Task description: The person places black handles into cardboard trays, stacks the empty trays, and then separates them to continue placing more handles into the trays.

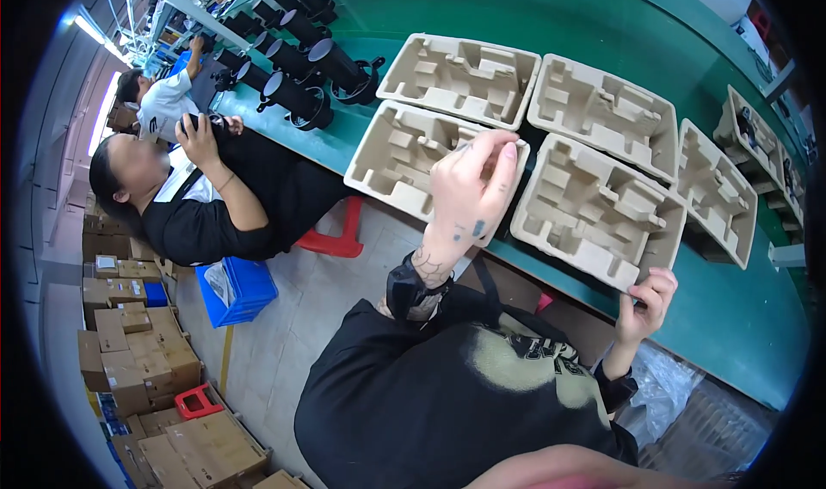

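Note:
My left hand (473, 184) is over the right side of the near-left moulded pulp tray (366, 164), its thumb and fingers drawn together. Whatever is between those fingertips is hidden. Lower right, my right hand (647, 307) pinches the near rim of another beige pulp tray (538, 222), close to its right corner. Both trays have moulded hollows with nothing laid in them. Directly behind them sit two similar pulp trays, one at the back left (413, 93) and one at the back right (551, 119). A further tray (718, 196) leans at an angle on the right.
Several black cylindrical units (297, 98) stand on the green bench (731, 317) to the left. More trays (748, 136) with dark parts are at the far right. A seated co-worker (215, 188) holds a dark object. A blue crate (241, 291), red stool (335, 235) and cardboard boxes (163, 351) occupy the floor.

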A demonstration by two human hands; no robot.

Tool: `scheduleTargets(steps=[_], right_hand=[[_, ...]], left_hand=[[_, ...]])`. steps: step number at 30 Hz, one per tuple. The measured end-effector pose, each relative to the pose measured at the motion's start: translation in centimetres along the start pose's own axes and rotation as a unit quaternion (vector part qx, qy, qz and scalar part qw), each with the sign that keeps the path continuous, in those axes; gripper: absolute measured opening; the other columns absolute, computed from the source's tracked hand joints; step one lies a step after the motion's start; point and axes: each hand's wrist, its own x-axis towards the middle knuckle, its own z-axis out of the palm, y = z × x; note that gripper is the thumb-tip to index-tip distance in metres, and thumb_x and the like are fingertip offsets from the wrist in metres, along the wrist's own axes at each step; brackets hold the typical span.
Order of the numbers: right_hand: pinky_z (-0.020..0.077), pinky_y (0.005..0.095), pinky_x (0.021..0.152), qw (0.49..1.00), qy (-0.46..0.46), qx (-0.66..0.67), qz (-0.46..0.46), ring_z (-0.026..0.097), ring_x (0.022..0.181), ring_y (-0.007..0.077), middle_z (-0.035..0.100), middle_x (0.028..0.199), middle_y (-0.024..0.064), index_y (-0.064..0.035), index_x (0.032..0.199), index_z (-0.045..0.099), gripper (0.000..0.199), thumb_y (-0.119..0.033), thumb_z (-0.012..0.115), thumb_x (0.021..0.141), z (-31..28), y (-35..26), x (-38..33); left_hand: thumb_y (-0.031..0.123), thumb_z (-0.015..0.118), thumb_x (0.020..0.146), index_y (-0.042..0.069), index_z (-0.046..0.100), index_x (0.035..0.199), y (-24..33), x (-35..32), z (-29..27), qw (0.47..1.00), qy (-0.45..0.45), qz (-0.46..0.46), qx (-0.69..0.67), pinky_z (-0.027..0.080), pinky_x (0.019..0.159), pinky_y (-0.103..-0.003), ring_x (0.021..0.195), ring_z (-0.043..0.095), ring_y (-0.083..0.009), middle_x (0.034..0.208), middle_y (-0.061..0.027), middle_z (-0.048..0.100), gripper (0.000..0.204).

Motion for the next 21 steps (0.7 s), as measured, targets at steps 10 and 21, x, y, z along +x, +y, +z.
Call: scheduleTargets(steps=[10,21], right_hand=[[0.0372,0.0546,0.103,0.995,0.061,0.08,0.01,0.049,0.109,0.035,0.054,0.097,0.0143,-0.0039,0.089,0.053,0.019,0.003,0.059,0.073,1.0,-0.6,0.2],[0.0443,0.0483,0.094,0.945,0.254,0.189,0.085,0.052,0.096,0.0295,0.054,0.092,0.0162,0.0048,0.094,0.053,0.013,0.002,0.048,0.082,-2.3,3.9,-1.3]], left_hand=[[0.006,0.055,0.093,-0.005,0.059,0.108,-4.2,3.3,-11.3,0.936,0.32,0.146,-0.024,0.052,0.076,-0.031,0.085,0.064,-0.024,0.094,-0.0167,0.065,0.019],[0.022,0.071,0.086,0.001,0.054,0.128,-11.8,4.1,-17.4,0.892,0.213,0.063,0.392,0.046,0.094,-0.041,0.109,0.059,-0.0312,0.118,-0.0186,0.06,0.049]])
